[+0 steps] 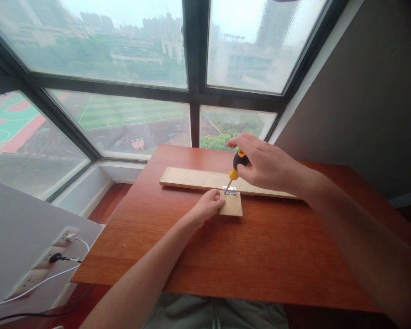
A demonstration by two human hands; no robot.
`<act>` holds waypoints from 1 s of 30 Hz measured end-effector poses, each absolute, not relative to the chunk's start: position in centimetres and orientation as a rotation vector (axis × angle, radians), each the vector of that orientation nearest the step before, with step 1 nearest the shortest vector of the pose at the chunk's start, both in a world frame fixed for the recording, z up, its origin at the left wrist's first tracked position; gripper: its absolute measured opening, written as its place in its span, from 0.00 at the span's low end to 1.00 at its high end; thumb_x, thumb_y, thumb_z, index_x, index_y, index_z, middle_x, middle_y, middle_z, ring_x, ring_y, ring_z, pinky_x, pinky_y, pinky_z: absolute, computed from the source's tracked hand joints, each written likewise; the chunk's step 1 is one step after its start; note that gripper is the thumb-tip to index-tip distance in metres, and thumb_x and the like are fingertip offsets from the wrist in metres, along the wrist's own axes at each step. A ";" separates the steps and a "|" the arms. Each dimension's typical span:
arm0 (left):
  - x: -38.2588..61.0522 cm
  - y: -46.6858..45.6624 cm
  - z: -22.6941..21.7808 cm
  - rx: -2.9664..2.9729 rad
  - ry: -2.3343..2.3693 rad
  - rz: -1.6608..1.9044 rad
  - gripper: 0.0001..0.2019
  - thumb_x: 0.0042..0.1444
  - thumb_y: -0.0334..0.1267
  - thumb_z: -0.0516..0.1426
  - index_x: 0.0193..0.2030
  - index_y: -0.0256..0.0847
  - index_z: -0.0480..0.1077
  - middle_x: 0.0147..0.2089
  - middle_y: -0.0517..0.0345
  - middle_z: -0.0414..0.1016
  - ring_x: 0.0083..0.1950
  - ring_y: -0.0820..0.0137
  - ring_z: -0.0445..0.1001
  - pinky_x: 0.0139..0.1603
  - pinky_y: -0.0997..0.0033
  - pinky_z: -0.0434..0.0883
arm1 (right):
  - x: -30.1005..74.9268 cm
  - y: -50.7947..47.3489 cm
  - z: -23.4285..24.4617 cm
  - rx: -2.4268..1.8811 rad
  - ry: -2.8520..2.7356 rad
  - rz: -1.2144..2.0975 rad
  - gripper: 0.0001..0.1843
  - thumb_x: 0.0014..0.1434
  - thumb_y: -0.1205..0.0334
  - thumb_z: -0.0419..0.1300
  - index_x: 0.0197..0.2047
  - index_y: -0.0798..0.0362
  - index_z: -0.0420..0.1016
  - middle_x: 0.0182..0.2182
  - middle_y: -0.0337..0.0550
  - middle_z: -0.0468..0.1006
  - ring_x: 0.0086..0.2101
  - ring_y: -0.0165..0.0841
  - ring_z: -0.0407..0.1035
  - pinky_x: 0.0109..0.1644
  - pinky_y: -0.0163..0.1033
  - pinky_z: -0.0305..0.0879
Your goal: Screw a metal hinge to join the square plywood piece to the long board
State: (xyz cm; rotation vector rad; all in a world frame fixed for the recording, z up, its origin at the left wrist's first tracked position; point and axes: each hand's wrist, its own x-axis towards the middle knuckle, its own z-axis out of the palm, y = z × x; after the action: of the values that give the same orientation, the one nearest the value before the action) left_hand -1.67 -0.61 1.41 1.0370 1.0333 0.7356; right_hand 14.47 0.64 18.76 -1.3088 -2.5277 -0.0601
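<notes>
My right hand [260, 160] is closed around the black and yellow handle of a screwdriver [233, 174]. The shaft slants down to the left, its tip at a silver metal hinge [230, 190]. That hinge lies across the joint between a long pale wooden board [192, 177] and a small square wooden piece [231, 205]. At the small piece's left edge, my left hand [210, 205] pinches the wood close to the hinge. Whether a screw sits under the screwdriver tip is too small to tell.
Everything rests on a reddish-brown wooden table [260, 256]. Large windows with dark frames [193, 55] rise behind it. On the low wall at left, sockets [48, 257] hold plugs with white and black cables. A grey wall [363, 100] stands at right.
</notes>
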 end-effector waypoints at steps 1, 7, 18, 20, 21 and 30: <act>-1.7 -0.6 1.4 1.035 1.033 0.738 0.10 0.51 0.34 0.61 0.38 0.37 0.64 0.26 0.64 0.67 0.24 0.78 0.63 0.24 0.78 0.55 | 14.5 0.7 18.8 -1.240 -2.556 0.001 0.21 0.59 0.64 0.54 0.56 0.54 0.67 0.53 0.49 0.74 0.42 0.38 0.72 0.39 0.39 0.63; -1.7 -0.6 1.2 1.057 1.037 0.733 0.10 0.51 0.35 0.60 0.38 0.37 0.64 0.27 0.64 0.67 0.24 0.78 0.62 0.24 0.77 0.55 | 13.5 0.1 18.8 -1.498 -2.491 -0.356 0.20 0.65 0.51 0.53 0.55 0.52 0.68 0.44 0.50 0.78 0.35 0.41 0.73 0.32 0.40 0.59; -1.7 -0.5 1.0 1.080 1.029 0.726 0.09 0.52 0.34 0.58 0.38 0.37 0.63 0.27 0.65 0.65 0.23 0.79 0.60 0.23 0.78 0.55 | 14.7 0.5 19.6 -1.251 -2.606 0.071 0.21 0.60 0.64 0.55 0.57 0.52 0.67 0.50 0.47 0.76 0.41 0.37 0.72 0.38 0.38 0.63; -1.7 -0.5 1.0 1.080 1.028 0.726 0.09 0.52 0.34 0.58 0.38 0.37 0.63 0.27 0.65 0.66 0.24 0.79 0.60 0.24 0.78 0.55 | 14.3 0.4 19.3 -1.405 -2.539 -0.148 0.19 0.63 0.55 0.55 0.55 0.51 0.68 0.45 0.47 0.79 0.38 0.40 0.73 0.35 0.39 0.61; -1.7 -0.5 1.0 1.082 1.036 0.724 0.09 0.52 0.34 0.58 0.38 0.37 0.63 0.27 0.65 0.65 0.24 0.79 0.60 0.24 0.78 0.55 | 14.1 0.4 19.2 -1.496 -2.494 -0.263 0.20 0.63 0.50 0.55 0.54 0.51 0.69 0.41 0.47 0.80 0.35 0.41 0.73 0.34 0.40 0.60; -1.7 -0.5 0.9 1.058 1.026 0.733 0.10 0.51 0.34 0.59 0.39 0.37 0.64 0.29 0.63 0.67 0.24 0.79 0.62 0.24 0.78 0.55 | 14.6 0.6 19.9 -1.351 -2.563 0.106 0.19 0.62 0.63 0.52 0.56 0.54 0.68 0.55 0.47 0.74 0.48 0.39 0.71 0.45 0.39 0.63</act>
State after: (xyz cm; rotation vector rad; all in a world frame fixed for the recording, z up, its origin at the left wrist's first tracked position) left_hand -1.75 -0.53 0.92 1.0583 1.0264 0.7329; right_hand 14.59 0.64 19.90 -1.3509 -2.5627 0.1057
